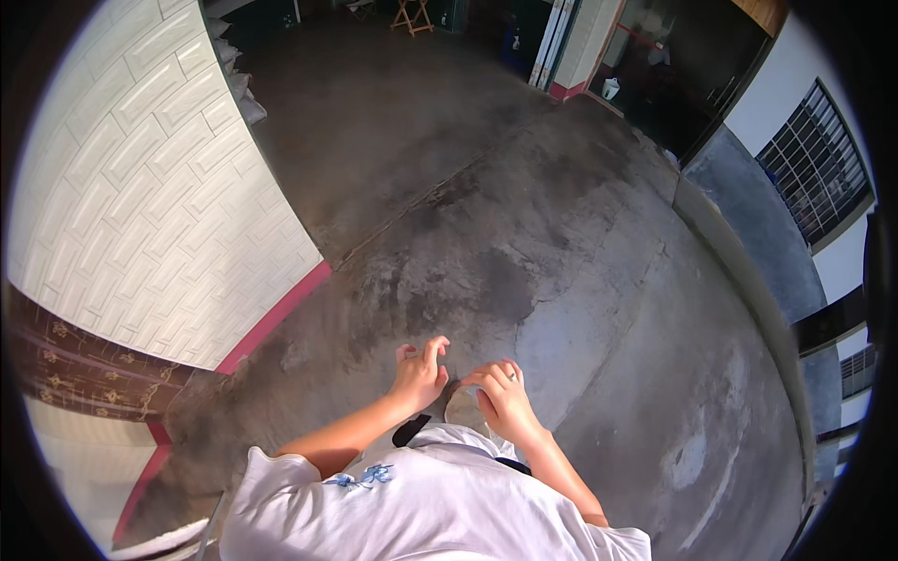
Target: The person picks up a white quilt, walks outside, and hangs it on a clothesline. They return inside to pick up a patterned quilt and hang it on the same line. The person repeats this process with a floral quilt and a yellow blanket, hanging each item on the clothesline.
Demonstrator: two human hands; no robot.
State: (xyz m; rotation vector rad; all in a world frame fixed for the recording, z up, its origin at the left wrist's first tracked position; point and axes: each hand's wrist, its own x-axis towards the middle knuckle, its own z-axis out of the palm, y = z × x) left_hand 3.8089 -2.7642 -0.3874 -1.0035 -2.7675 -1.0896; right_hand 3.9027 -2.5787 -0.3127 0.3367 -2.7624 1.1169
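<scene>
My left hand (420,376) is raised in front of my body, fingers loosely bent and apart, with nothing visible in it. Close beside it, my right hand (503,400) has bent fingers and wears a ring; its palm side is partly hidden, and I see no object in it. The hands do not touch. Below and between them shows a pale beige shape (462,408), perhaps clothing on my leg; I cannot tell. A black strap-like piece (410,430) lies against my white shirt (412,500), near my left wrist.
Worn grey concrete floor (599,271) stretches ahead. A white tiled wall (159,187) with a red base stands at left. Pale sacks (245,98) lean behind its corner. Far off are a wooden stand (412,17), a white bucket (610,89) by a doorway and, right, a barred window (818,164).
</scene>
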